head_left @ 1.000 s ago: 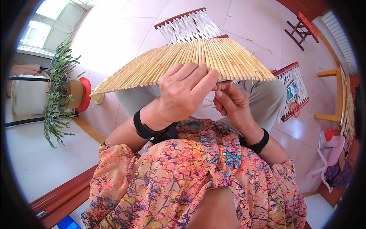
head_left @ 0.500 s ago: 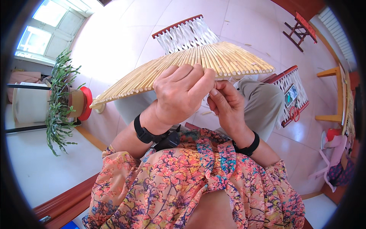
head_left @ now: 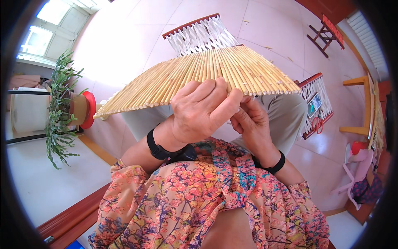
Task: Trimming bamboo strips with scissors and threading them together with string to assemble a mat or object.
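Stalk mat (head_left: 182, 74), pale yellow: spread just beyond the fingers. Left hand (head_left: 197, 112): fingers curled over its near edge, grasping it. Right hand (head_left: 253, 120): bent beneath, tips partly hidden; grasp cannot be told. Advisable: steady left grip, stalk ends level.

Pale tiles of the floor (head_left: 282, 25) hold pale scraps (head_left: 268, 48), a white-webbed stool (head_left: 201, 36) and a red-topped stand (head_left: 333, 32); on a second webbed stool (head_left: 325, 94), at right, a phone (head_left: 314, 104) lies beside red scissors (head_left: 317, 125).
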Demonstrator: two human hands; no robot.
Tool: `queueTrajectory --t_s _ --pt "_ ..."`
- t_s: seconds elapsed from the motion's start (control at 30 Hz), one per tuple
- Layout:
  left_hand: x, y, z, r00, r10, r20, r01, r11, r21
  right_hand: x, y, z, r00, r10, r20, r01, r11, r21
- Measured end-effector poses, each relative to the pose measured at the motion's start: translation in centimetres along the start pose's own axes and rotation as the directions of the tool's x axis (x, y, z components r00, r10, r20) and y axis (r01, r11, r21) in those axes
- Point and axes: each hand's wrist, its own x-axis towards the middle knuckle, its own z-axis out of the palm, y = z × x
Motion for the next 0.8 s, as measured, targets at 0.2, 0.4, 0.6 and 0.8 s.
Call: queueTrajectory --t_s 0.2,0.4,0.6,0.8 --pt "-0.1 -0.6 1.2 0.992 0.065 -0.112 -0.062 0.998 0.031 0.4 0.2 0.2 0.995 -0.096 0.018 0.098 0.988 -0.12" --pt "0.6 -0.2 0.7 0.999 -0.032 -0.014 0.031 0.999 -0.038 1.3 0.8 -0.4 0.963 -0.262 -0.06 0.251 0.957 -0.147" --pt "0.9 -0.9 1.0 0.99 -0.129 -0.053 0.125 0.989 -0.083 2.5 0.4 -0.4 0.881 -0.473 -0.026 0.417 0.801 -0.429" --pt "1.3 -1.8 1.4 0.991 -0.117 -0.069 0.112 0.991 -0.078 2.7 -0.6 0.4 0.859 -0.512 -0.022 0.406 0.705 -0.582"
